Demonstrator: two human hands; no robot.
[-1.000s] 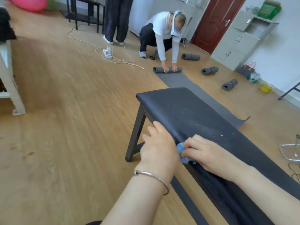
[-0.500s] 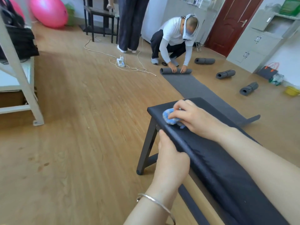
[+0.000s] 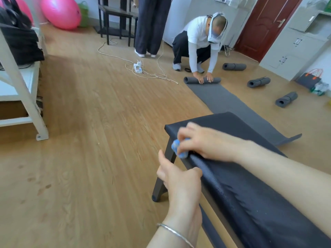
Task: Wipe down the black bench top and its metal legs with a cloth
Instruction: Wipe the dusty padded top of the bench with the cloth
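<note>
Fingers [image 3: 186, 134] of right hand [image 3: 206, 145] bunched round blue cloth [image 3: 176, 148], scrubbing black bench top [image 3: 250, 212] edge; left hand [image 3: 179, 185] gripping edge just behind. Next, probably metal leg [image 3: 159, 189] below.

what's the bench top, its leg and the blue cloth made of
The bench top looks like black faux leather or vinyl: matte, pebbled grain, creases. The leg seems dark painted metal, smooth and straight-edged. The cloth is soft blue fabric, perhaps microfibre; blur hides its weave.

The right hand [image 3: 200, 142] pinches a blue cloth [image 3: 176, 146] on the black bench [image 3: 250, 203] side edge; the left hand [image 3: 179, 179] grips that edge nearer.
</note>
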